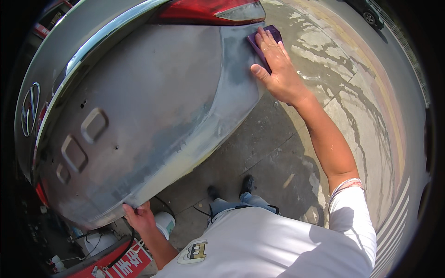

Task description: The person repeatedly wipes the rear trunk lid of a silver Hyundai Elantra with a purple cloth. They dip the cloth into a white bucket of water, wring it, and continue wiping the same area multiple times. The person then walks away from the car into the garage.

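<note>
My right hand [274, 64] lies flat, fingers stretched, pressing a folded dark purple sheet of sandpaper [276, 33] onto the right end of a car's rear panel [167, 76]. That panel is dull grey, with paler, yellowish filler patches [174, 163] along its lower edge. A red and clear tail light [212, 12] sits just above the sandpaper. At the panel's lower left edge, my left hand [140, 217] has its thumb on top and its fingers curled around the rim. The fingertips under the rim are hidden.
A black hose [132, 239] runs close by my left wrist. Below the panel stand a white bucket [165, 222] and a red sign board [128, 259] with writing. Wet concrete [323, 66] spreads to the right, towards a road with a parked car [365, 10].
</note>
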`<act>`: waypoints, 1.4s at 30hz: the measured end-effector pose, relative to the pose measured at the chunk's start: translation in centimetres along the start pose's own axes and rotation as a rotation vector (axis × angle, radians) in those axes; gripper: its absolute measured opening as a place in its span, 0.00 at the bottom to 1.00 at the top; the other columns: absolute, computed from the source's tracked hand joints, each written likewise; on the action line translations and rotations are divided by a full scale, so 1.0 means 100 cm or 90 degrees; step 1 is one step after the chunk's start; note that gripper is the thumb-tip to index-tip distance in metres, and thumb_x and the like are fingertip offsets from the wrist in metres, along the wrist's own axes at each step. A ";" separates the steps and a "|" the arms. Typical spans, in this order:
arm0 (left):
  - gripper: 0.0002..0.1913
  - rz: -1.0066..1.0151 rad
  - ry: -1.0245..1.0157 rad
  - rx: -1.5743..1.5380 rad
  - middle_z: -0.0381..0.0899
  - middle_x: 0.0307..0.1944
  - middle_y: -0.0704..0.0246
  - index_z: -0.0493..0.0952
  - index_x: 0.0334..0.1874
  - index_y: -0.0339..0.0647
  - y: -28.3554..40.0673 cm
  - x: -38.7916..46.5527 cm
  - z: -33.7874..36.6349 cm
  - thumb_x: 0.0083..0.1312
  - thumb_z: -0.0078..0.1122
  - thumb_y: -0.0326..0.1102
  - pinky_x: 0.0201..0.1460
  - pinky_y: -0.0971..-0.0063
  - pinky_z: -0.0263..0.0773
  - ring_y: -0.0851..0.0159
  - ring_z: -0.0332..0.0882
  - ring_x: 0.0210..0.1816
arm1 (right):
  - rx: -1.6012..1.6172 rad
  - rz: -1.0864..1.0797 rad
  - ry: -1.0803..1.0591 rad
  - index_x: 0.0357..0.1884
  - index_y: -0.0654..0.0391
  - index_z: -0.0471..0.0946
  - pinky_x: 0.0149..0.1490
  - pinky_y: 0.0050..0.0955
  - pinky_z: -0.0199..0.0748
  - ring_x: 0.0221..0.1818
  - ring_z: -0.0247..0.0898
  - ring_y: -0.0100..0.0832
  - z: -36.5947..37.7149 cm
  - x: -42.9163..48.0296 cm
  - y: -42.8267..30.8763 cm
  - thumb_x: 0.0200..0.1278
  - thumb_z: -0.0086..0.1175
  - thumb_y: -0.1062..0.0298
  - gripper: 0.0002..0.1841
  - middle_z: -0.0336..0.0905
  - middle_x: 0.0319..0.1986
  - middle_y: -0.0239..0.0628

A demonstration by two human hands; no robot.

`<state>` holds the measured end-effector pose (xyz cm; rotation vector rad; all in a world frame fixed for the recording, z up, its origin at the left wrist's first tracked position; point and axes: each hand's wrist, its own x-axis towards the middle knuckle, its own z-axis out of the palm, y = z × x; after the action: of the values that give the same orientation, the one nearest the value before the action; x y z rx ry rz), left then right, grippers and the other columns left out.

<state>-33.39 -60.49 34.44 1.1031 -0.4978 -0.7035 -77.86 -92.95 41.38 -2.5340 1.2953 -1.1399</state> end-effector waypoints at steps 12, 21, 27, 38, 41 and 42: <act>0.25 0.020 -0.148 -0.046 0.66 0.24 0.78 0.78 0.49 0.40 0.006 0.001 0.003 0.85 0.53 0.60 0.35 0.73 0.60 0.73 0.63 0.26 | -0.012 -0.054 -0.006 0.84 0.60 0.65 0.87 0.61 0.35 0.89 0.46 0.54 0.013 -0.058 -0.024 0.80 0.46 0.28 0.47 0.57 0.85 0.49; 0.26 -0.014 -0.074 -0.033 0.61 0.22 0.79 0.75 0.40 0.42 0.014 -0.005 0.018 0.86 0.51 0.60 0.33 0.72 0.55 0.74 0.56 0.23 | -0.045 -0.009 0.024 0.81 0.56 0.70 0.87 0.65 0.32 0.89 0.43 0.53 0.013 -0.054 -0.014 0.81 0.47 0.30 0.43 0.59 0.85 0.41; 0.27 -0.023 -0.188 -0.037 0.60 0.22 0.80 0.73 0.36 0.43 0.020 -0.005 0.023 0.86 0.50 0.61 0.31 0.74 0.52 0.75 0.53 0.22 | -0.089 -0.009 0.021 0.82 0.56 0.69 0.87 0.67 0.31 0.89 0.46 0.52 0.013 -0.047 -0.014 0.82 0.43 0.29 0.44 0.62 0.84 0.43; 0.29 -0.053 -0.120 -0.011 0.58 0.21 0.80 0.71 0.32 0.43 0.022 -0.007 0.025 0.85 0.51 0.62 0.30 0.73 0.51 0.74 0.52 0.22 | -0.030 0.012 0.050 0.87 0.67 0.53 0.89 0.52 0.42 0.90 0.37 0.58 0.024 -0.008 -0.019 0.81 0.39 0.25 0.54 0.43 0.88 0.56; 0.29 -0.054 -0.121 -0.004 0.57 0.21 0.80 0.72 0.33 0.43 0.022 -0.008 0.026 0.84 0.51 0.63 0.30 0.73 0.51 0.74 0.52 0.22 | 0.071 0.122 0.141 0.86 0.73 0.52 0.89 0.47 0.41 0.90 0.35 0.59 0.025 0.033 0.010 0.82 0.40 0.26 0.55 0.41 0.88 0.61; 0.29 -0.046 -0.130 -0.014 0.57 0.21 0.80 0.72 0.33 0.43 0.021 -0.007 0.026 0.84 0.51 0.63 0.30 0.73 0.51 0.74 0.52 0.22 | 0.033 0.119 0.124 0.86 0.74 0.51 0.89 0.48 0.40 0.90 0.34 0.59 0.028 0.029 0.006 0.82 0.40 0.26 0.55 0.41 0.87 0.63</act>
<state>-35.13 -61.05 37.34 1.0385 -0.6246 -0.8885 -75.40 -96.13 40.80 -2.2549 1.4876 -1.3843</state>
